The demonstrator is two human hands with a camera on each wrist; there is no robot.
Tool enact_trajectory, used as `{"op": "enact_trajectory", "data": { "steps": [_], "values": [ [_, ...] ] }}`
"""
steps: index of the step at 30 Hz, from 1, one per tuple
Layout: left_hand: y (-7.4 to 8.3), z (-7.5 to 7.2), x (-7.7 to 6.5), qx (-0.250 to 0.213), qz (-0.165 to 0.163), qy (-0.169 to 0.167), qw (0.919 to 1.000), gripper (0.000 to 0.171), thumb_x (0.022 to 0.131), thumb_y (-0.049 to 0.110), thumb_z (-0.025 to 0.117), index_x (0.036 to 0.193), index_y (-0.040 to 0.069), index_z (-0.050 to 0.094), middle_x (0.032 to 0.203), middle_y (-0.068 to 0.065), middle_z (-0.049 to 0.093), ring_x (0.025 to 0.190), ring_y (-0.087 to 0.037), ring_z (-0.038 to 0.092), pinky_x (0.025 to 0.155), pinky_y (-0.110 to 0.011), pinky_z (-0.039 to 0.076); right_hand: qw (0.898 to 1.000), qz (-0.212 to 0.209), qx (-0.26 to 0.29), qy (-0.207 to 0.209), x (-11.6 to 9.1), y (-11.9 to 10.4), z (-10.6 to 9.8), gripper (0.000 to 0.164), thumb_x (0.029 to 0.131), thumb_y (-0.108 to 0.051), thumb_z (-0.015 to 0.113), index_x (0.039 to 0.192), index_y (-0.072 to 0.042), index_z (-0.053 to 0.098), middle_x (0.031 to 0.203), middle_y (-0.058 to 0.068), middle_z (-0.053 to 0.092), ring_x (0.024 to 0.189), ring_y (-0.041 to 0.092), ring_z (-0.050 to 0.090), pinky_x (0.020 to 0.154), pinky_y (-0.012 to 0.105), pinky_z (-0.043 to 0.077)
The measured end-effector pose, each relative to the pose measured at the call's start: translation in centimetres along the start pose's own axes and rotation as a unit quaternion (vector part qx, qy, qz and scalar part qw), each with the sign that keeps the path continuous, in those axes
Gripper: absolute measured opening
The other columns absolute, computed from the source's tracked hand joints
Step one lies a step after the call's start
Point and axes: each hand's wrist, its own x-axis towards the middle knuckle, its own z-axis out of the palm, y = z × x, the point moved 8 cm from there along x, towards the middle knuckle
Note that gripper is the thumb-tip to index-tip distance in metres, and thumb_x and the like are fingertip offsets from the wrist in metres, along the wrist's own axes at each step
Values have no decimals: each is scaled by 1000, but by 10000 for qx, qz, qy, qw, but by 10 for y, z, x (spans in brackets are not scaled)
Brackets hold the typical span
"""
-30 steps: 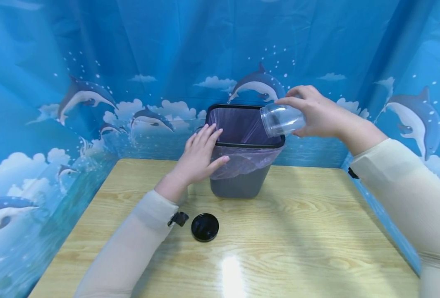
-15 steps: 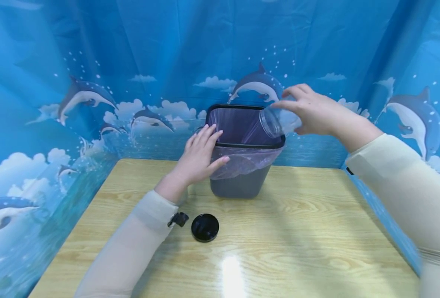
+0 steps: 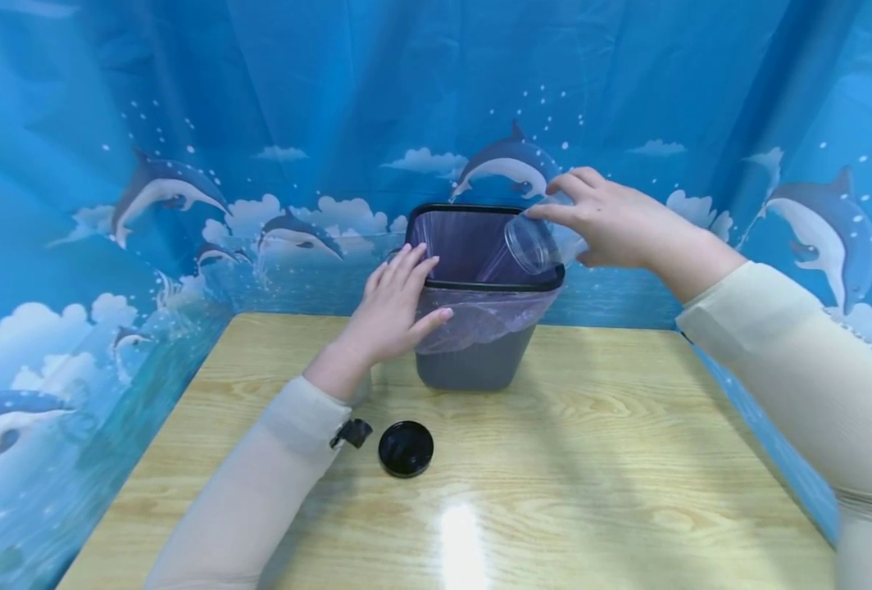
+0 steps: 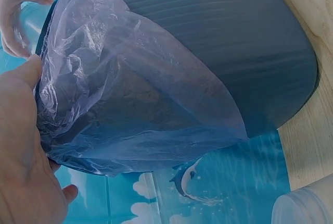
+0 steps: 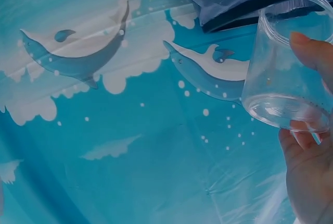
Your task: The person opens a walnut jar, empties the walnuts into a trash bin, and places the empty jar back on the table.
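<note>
My right hand (image 3: 613,221) grips a clear plastic jar (image 3: 533,243), tipped with its mouth over the right part of a dark grey trash bin (image 3: 473,369). In the right wrist view a few tiny specks show inside the jar (image 5: 283,73). A purple bag (image 3: 480,315) lines the bin and hangs over its black rim. Fingers extended, my left hand (image 3: 395,315) rests against the bin's left rim, its thumb on the bag at the front. On the table in front of the bin lies a round black lid (image 3: 406,449).
Beneath the bin is a wood-grain table (image 3: 628,434). Blue dolphin-print curtains (image 3: 296,123) close in the back and sides. A whitish translucent container (image 4: 304,206) shows at the lower right corner of the left wrist view, mostly hidden by my left arm in the head view.
My right hand has moved slightly left with the jar and tipped its mouth further down over the bin. The left hand keeps its place on the rim.
</note>
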Motion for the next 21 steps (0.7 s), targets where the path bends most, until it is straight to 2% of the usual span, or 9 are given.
{"op": "enact_trajectory", "data": {
  "steps": [7,11,13,15,19,21],
  "values": [
    [0,0,0,19,-42,-32,10000,82,99,64,43,161,19,15,168,-2,1,153,-21,-7,122,-51,2,9983,-131,25,564,1,-7,-21,90,71,-5,90,149,-17,46,147,24,36,134,45,32,84,56,52],
    [0,-2,-1,32,-63,-33,10000,82,99,64,43,161,19,15,168,-3,1,153,-21,-7,122,-51,3,9941,-227,12,1058,1,-10,-35,91,70,-6,90,148,-17,45,145,25,38,132,46,34,86,59,50],
    [0,-3,-2,36,-73,-38,10000,82,99,64,43,161,19,15,168,-3,1,154,-21,-7,122,-51,3,9928,-222,-1,1179,0,-10,-37,91,70,-6,90,148,-17,45,144,26,38,132,47,34,88,61,50],
    [0,-4,-2,58,-73,-39,9999,82,99,64,43,161,19,14,168,-2,1,153,-21,-7,122,-52,3,9949,-184,-52,993,0,-8,-30,91,70,-5,90,148,-16,45,144,27,38,132,48,34,89,61,49],
    [1,-3,-1,39,-51,-58,10000,83,99,65,43,162,19,14,168,-3,1,154,-21,-7,121,-52,3,9997,-63,-140,175,1,-5,-5,89,72,-6,89,149,-14,45,146,26,36,133,47,31,88,57,50],
    [1,-2,-2,36,-36,-76,10000,83,98,65,42,162,20,14,168,-3,1,154,-22,-6,121,-53,3,9997,-90,-201,-108,2,-6,4,88,73,-7,89,150,-14,45,147,26,35,134,46,31,87,56,52]
  ]
}}
